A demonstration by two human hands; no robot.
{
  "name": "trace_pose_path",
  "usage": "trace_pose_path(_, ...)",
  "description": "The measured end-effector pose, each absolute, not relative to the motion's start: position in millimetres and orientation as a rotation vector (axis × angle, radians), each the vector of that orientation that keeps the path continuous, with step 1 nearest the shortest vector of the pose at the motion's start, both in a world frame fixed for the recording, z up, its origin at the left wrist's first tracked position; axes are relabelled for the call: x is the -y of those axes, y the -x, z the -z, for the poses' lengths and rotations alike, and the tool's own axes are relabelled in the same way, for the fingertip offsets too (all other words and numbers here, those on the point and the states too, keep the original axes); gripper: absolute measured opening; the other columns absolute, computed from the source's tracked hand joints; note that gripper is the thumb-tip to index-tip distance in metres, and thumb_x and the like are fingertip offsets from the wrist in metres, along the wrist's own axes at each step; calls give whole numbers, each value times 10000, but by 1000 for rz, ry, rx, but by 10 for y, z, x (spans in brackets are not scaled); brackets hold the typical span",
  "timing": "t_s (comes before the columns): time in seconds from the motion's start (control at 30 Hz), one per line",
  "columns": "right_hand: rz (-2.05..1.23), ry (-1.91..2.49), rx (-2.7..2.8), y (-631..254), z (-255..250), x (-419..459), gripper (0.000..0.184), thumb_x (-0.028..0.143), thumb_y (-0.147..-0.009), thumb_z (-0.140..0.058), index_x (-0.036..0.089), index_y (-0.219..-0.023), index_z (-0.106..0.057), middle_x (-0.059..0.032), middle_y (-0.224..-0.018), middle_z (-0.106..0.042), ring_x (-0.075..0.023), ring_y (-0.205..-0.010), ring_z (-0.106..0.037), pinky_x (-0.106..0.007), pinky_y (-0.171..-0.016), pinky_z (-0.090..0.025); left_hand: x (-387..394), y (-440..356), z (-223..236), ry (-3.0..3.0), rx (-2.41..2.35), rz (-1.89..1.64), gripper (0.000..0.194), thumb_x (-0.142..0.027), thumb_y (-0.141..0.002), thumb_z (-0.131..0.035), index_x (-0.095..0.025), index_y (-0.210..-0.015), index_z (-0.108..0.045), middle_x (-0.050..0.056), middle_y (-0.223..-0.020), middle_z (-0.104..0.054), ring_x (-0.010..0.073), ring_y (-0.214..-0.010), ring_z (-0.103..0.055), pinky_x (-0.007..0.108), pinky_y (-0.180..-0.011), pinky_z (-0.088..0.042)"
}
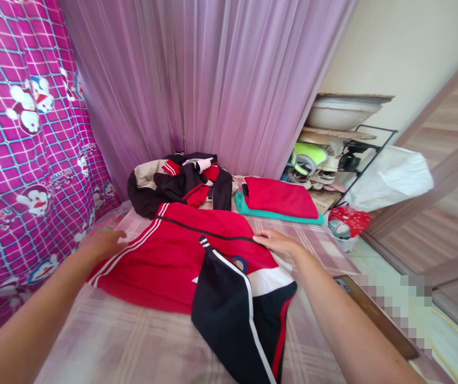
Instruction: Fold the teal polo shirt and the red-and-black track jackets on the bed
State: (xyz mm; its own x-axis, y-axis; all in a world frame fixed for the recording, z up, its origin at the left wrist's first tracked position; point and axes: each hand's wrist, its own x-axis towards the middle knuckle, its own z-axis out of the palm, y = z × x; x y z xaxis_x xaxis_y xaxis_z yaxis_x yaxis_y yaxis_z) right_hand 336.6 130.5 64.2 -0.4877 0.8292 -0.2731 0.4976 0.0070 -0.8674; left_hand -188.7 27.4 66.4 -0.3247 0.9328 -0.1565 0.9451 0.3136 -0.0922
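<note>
A red jacket (165, 250) with a dark front zipper and white-striped hem lies spread on the bed, its hem to the left. One black sleeve (229, 314) with a white stripe is folded across it towards me and hangs down at the front. My left hand (107, 242) is at the striped hem, slightly blurred, with its fingers apart. At the jacket's upper right, my right hand (275, 242) has its thumb and fingertips closed on the fabric by the zipper. A round badge (239, 264) shows partly beside the sleeve.
Behind lies a heap of black, red and white clothes (197, 181). To its right, a folded red garment (281, 193) rests on a teal one (285, 214). A phone (373, 314) lies near the bed's right edge. A shoe rack (333, 154) stands beyond, beside purple curtains (213, 80).
</note>
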Motion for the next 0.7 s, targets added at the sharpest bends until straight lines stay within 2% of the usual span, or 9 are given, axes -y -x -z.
trace_pose_path(0.07, -1503, 1271, 1980, -3235, -573, -1228, 490, 524, -730, -734, 197, -1091, -686, -73, -1121, -725, -239, -977, -665, -335, -845, -519, -469, 1504, -783, -1919, -2436, 273, 460, -437, -871, -511, -225, -1254, -651, 136, -1347, -638, 357, -1264, -557, 519, -1044, -424)
trace_pose_path(0.13, -1440, 1195, 2125, -3118, -584, -1087, 402, 422, -762, -711, 216, -1105, -678, -40, -1111, -723, -223, -958, -666, -314, -841, -505, -664, 1197, -836, -2068, -2380, 200, 481, -436, -917, -446, -230, -1324, -602, 123, -1372, -622, 334, -1288, -536, 520, -1077, -387)
trace_pose_path(0.2, -1164, 1214, 2390, -3023, -666, -915, 235, 338, -797, -666, 213, -993, -698, -22, -1016, -723, -204, -892, -655, -292, -809, -477, -861, 987, -830, -2196, -2339, 95, 512, -412, -922, -445, -232, -1392, -539, 126, -1447, -556, 324, -1313, -511, 505, -1076, -386)
trace_pose_path(0.27, -753, 1227, 2664, -2954, -783, -740, 106, 281, -820, -635, 203, -861, -694, -27, -943, -700, -184, -843, -626, -272, -774, -435, -1048, 865, -779, -2281, -2333, 19, 558, -381, -914, -470, -240, -1454, -463, 131, -1519, -472, 322, -1372, -444, 516, -1098, -350)
trace_pose_path(0.37, -406, 1127, 2891, -2913, -941, -544, 91, 254, -839, -621, 196, -804, -682, -39, -930, -675, -160, -809, -591, -257, -726, -388, -1275, 793, -662, -2331, -2289, 3, 602, -331, -886, -529, -281, -1476, -423, 116, -1560, -418, 315, -1429, -360, 560, -1144, -250)
trace_pose_path(0.43, -503, 1036, 2939, -2938, -995, -515, 130, 303, -846, -627, 197, -790, -679, -22, -874, -666, -146, -766, -577, -247, -688, -374, -1364, 790, -591, -2314, -2239, 57, 548, -308, -866, -558, -299, -1411, -504, 105, -1535, -457, 313, -1411, -383, 587, -1152, -205)
trace_pose_path(0.57, -1087, 1090, 2734, -3067, -929, -833, 365, 436, -928, -476, 197, -744, -683, 7, -712, -652, -140, -674, -593, -235, -627, -391, -1358, 876, -509, -2322, -2234, 177, 300, -293, -893, -509, -276, -1123, -700, 99, -1418, -578, 296, -1327, -483, 589, -1144, -213)
trace_pose_path(0.6, -1139, 1202, 2595, -3092, -879, -987, 396, 437, -936, -447, 193, -735, -685, -2, -709, -665, -150, -681, -612, -240, -633, -407, -1324, 923, -499, -2349, -2247, 187, 288, -290, -897, -499, -263, -1085, -715, 107, -1411, -582, 298, -1324, -487, 578, -1142, -229)
trace_pose_path(0.7, -1031, 1412, 2264, -3066, -698, -1538, 331, 443, -848, -587, 195, -634, -637, -22, -650, -659, -186, -680, -629, -269, -645, -435, -1196, 1116, -486, -2422, -2259, 136, 299, -292, -891, -493, -234, -1058, -734, 132, -1397, -587, 321, -1310, -502, 546, -1124, -291)
